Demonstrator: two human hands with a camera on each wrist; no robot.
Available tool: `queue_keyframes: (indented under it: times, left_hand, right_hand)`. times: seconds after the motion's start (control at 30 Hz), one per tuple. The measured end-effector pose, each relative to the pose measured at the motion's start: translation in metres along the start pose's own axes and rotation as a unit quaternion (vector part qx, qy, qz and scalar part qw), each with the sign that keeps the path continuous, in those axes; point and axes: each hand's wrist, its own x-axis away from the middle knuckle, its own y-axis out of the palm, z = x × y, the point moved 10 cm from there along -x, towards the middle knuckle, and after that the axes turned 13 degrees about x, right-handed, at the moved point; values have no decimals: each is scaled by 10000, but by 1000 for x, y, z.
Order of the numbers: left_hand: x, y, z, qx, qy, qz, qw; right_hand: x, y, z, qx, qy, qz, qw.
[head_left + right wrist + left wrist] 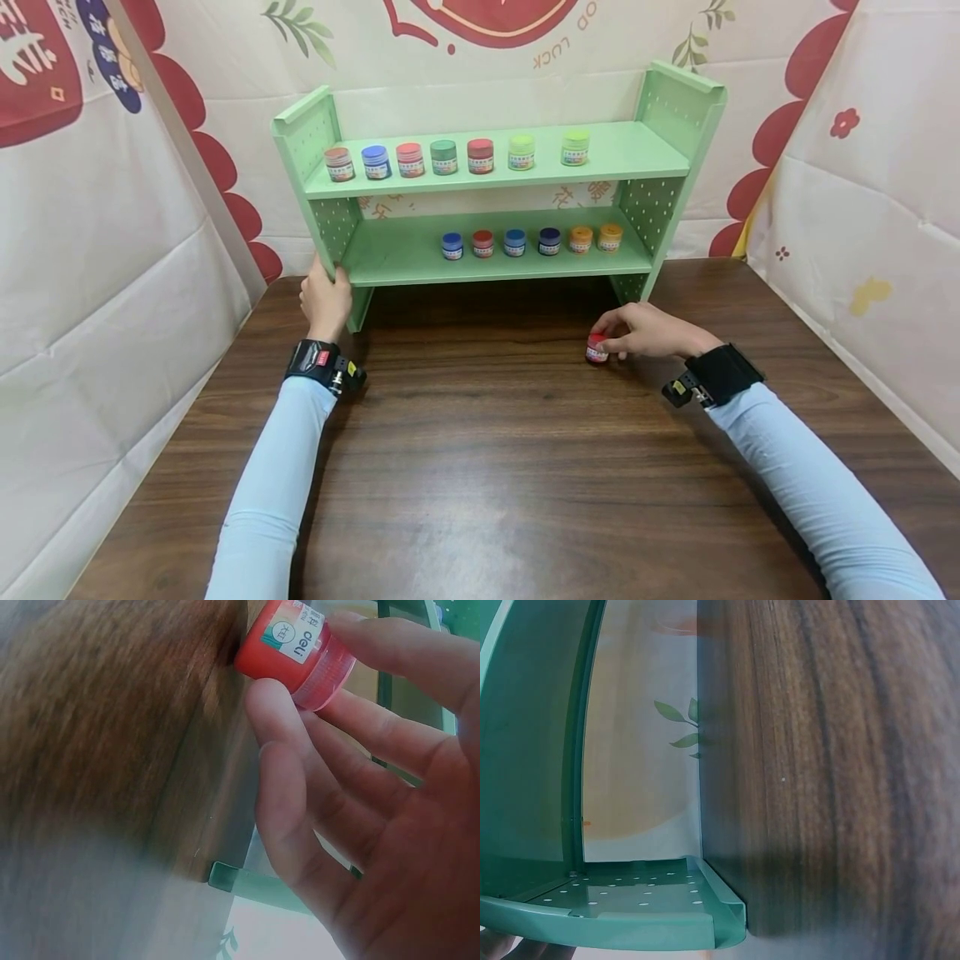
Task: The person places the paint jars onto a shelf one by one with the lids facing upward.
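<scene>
My right hand (647,328) pinches a small red paint jar (596,352) between thumb and fingers, low over the table in front of the shelf's right leg. In the right wrist view the red jar (279,669) is tilted, its label facing the camera. My left hand (327,302) holds the front edge of the left side panel of a green two-tier shelf (397,265), just below the lower board. Only fingertips (536,950) of that hand show in the left wrist view, at the panel's edge.
Several paint jars (443,157) stand in a row on the upper board, and another row of jars (514,243) lines the lower one. The shelf stands at the back of the brown wooden table (450,450). Printed white cloth (135,350) hangs behind and at both sides.
</scene>
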Motion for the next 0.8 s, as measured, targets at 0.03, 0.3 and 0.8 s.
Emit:
queue_keyframes:
  times: [0.03, 0.3, 0.8]
  left_hand:
    - [0, 0, 0, -5, -7, 1, 10000]
    - [-1, 0, 0, -26, -1, -2, 10000]
    - [0, 1, -2, 33, 3, 1, 10000]
  right_hand:
    - [0, 0, 0, 8, -9, 4, 10000]
    - [-3, -6, -6, 335, -223, 463, 9981]
    - [-8, -25, -39, 713, -516, 873, 9923]
